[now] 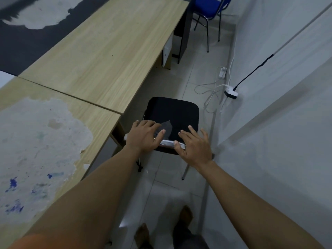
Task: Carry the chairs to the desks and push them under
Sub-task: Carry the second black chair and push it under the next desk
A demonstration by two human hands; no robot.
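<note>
A black padded chair [172, 114] stands on the tiled floor beside the right edge of two wooden desks, the far desk [107, 56] and the near desk [53, 141] with worn, peeling veneer. The chair's seat points away from me; its backrest top is nearest me. My left hand [145, 136] lies over the left part of the backrest with fingers spread. My right hand [195, 146] is at the right part of the backrest, fingers straight and spread, thumb by the metal rail. A blue chair [208, 8] stands at the far end past the desks.
A white wall [278, 87] runs close along the right. Power strips [230, 93] and loose white cables [208, 90] lie on the floor by the wall, right of the black chair. My feet [143, 234] are on the tiles below.
</note>
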